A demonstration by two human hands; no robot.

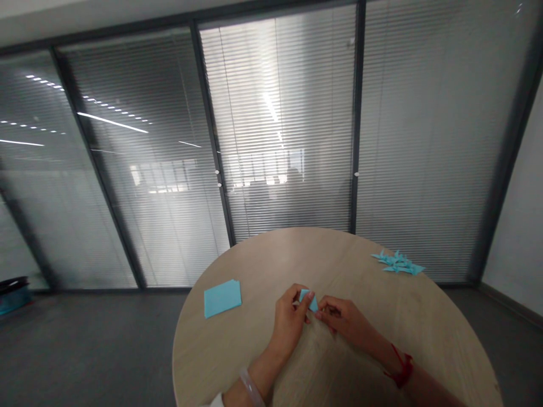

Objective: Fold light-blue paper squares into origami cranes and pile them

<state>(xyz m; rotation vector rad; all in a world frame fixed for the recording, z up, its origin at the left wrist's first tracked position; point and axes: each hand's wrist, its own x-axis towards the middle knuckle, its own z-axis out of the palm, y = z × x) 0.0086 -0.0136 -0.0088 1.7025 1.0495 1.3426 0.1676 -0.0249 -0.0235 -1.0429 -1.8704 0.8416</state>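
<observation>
Matt paper sheets [223, 298], smooth wood-grain table [203, 350], glossy glass partition [144, 158]

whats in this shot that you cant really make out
All in the head view:
Folds of the held blue paper: too small, partly covered by the left hand.
Whether the right hand pinches it: too small.
Count of folded blue pieces: they overlap.
Table's near edge: cut off by the picture's bottom.
Scene beyond the blinds: blurred by slats.

Left grip [292, 314] pinched, right grip [343, 319] curled just beside
</observation>
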